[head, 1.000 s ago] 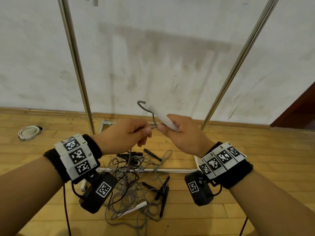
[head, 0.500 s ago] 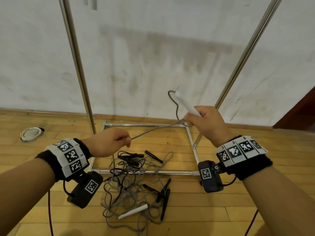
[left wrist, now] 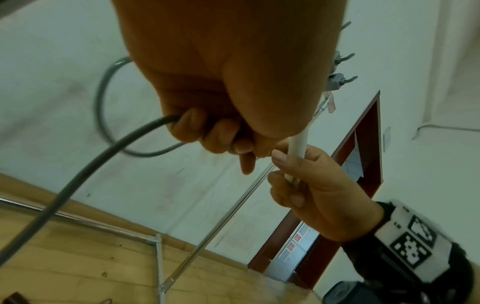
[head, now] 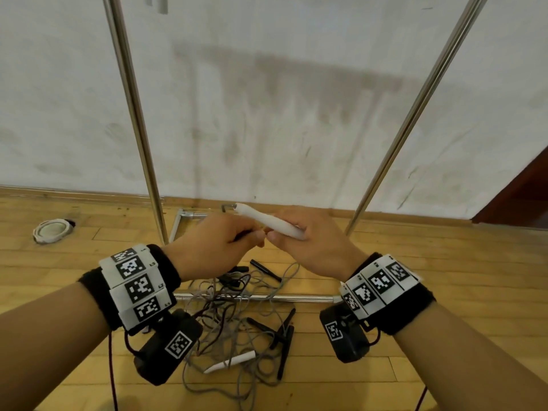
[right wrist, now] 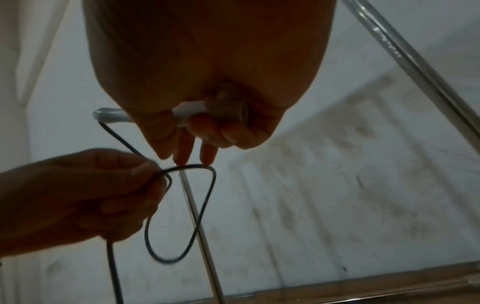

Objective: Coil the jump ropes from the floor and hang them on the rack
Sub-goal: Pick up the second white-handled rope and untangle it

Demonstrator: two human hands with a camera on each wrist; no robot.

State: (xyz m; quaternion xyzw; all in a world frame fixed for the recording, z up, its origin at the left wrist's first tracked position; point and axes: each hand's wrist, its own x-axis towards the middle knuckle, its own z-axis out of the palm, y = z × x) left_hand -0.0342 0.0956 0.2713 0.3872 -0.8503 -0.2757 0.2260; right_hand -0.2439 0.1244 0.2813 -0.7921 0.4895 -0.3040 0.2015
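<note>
1. Gripping a white handle (head: pixel 271 222), the right hand (head: pixel 308 241) curls its fingers (right wrist: pixel 207 131) round the lower part; the handle's tip points up and to the left, toward the wall.
2. Left hand (head: pixel 212 243) sits just beside the right, knuckles nearly touching it, fingers (left wrist: pixel 221 133) clenched round the grey rope (left wrist: pixel 85 174) that runs from the handle tip.
3. Right wrist view: the rope leaves the handle tip, passes into the left hand's pinch, and forms one hanging loop (right wrist: pixel 182 216) between the two hands; two right fingertips touch the top of that loop.
4. Left wrist view: the rope trails down and away from the left fist toward the floor.
5. Remaining jump ropes (head: pixel 237 327) lie in a tangled pile on the wooden floor (head: pixel 385 366) below the hands, partly across the rack's base bar (head: pixel 296 298). Second white handle (head: pixel 229 363) and several black handles (head: pixel 284 336) lie among the cords.
6. Rack (head: pixel 133 108): two metal uprights rise on either side of the hands, against a scuffed white wall; hooks on it show in the left wrist view (left wrist: pixel 342 80).
7. Round white object (head: pixel 52 231) on the floor far left; cannot tell what it is.
</note>
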